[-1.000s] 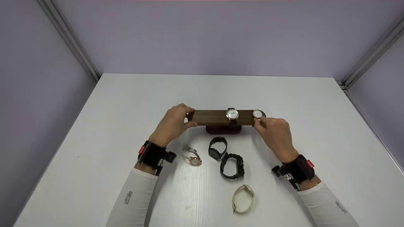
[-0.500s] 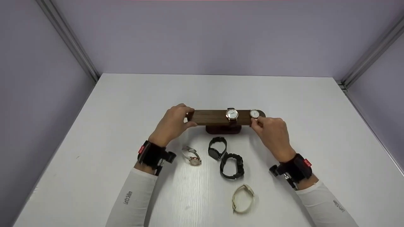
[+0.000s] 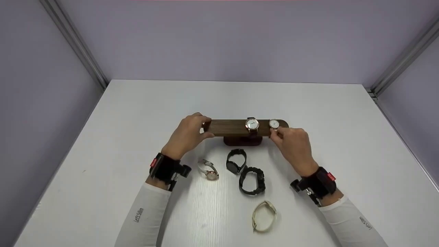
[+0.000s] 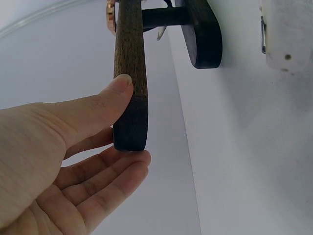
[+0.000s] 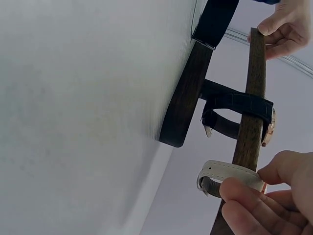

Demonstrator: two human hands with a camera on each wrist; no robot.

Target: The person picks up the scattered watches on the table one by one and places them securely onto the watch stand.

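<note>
Hands at either end of a dark wooden watch stand (image 3: 236, 127) on a white table (image 3: 137, 113): the left hand (image 3: 187, 135) grips the stand's left tip, the right hand (image 3: 291, 144) pinches a small white-dialled watch (image 3: 274, 124) threaded onto the bar near its right end. From the head camera the small watch sits just right of a larger rose-gold watch (image 3: 252, 124) at the bar's middle, and its strap is hidden behind the bar and the fingers. The right wrist view supplies what that angle lacks: the pale strap (image 5: 227, 174) loops round the bar, thumb and forefinger (image 5: 244, 193) closed on it from the outer side, the watch lying at the fingertips rather than in the palm, with the dark strap of the larger watch (image 5: 239, 104) wrapped round the bar further along. The left wrist view shows the thumb (image 4: 105, 100) pressed on one face of the bar's end and the fingers (image 4: 112, 178) cupped under its tip, so the left hand is closed loosely round the wood. Only the head view shows four more watches lying on the table near the person: a rose-gold one with a light strap (image 3: 208, 169), a black smartwatch (image 3: 236, 161), a black chunky watch (image 3: 252, 180) and a beige-strapped watch (image 3: 263, 216).
</note>
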